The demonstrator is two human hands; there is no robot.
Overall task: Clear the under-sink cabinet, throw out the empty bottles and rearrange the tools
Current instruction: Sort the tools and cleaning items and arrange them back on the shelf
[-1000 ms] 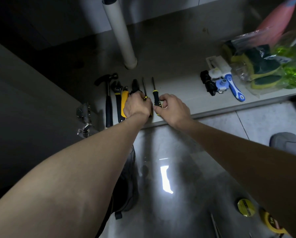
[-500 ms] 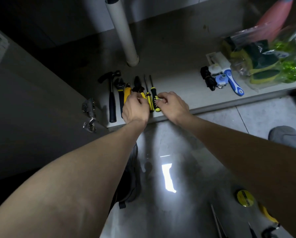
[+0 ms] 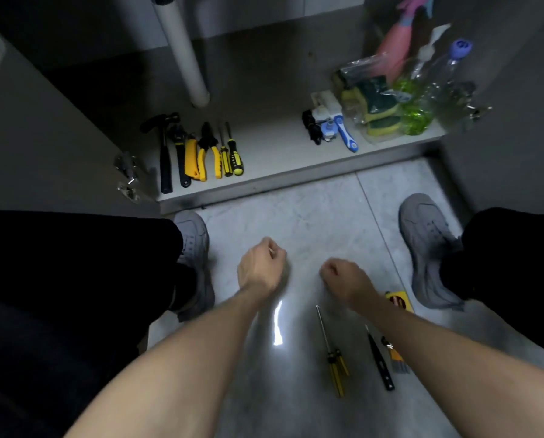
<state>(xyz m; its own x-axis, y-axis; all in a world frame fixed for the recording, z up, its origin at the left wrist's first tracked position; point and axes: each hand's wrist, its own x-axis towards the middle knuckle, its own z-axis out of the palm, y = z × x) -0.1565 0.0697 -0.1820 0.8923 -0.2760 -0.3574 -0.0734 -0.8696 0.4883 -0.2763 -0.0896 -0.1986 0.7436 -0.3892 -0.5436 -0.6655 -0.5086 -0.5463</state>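
1. Progress, done: six tools are laid side by side in a row at the front left corner of the cabinet floor (image 3: 273, 153). From left to right they are a hammer (image 3: 164, 159), an adjustable wrench (image 3: 180, 153), a yellow utility knife (image 3: 191, 161), pliers (image 3: 208, 151) and two screwdrivers (image 3: 229, 154). Handles are pointed toward the front edge.
2. Progress, done: cleaning items are grouped at the right side of the cabinet floor: bagged sponges (image 3: 379, 102), a blue-handled brush (image 3: 346, 134) and small black and white fittings beside it.
3. Progress, left: plastic bottles (image 3: 444, 77) are stood at the right rear corner; whether they are empty cannot be told. Disposal is judged unfinished.
4. Progress, left: tools are seen on the tiled floor (image 3: 296, 210) outside the cabinet: a long yellow screwdriver (image 3: 332, 352), a black tool (image 3: 379, 358), a bundle of keys or bits (image 3: 395, 355) and a yellow item (image 3: 398, 300) partly hidden by the right forearm.
5. Grip: the left hand (image 3: 259, 267) and the right hand (image 3: 343, 276) are held above the tiled floor, fingers curled under, nothing held in either.
6. Relation: the long yellow screwdriver lies just below the right hand, nearest the grip; the arranged row lies well apart, beyond both hands.
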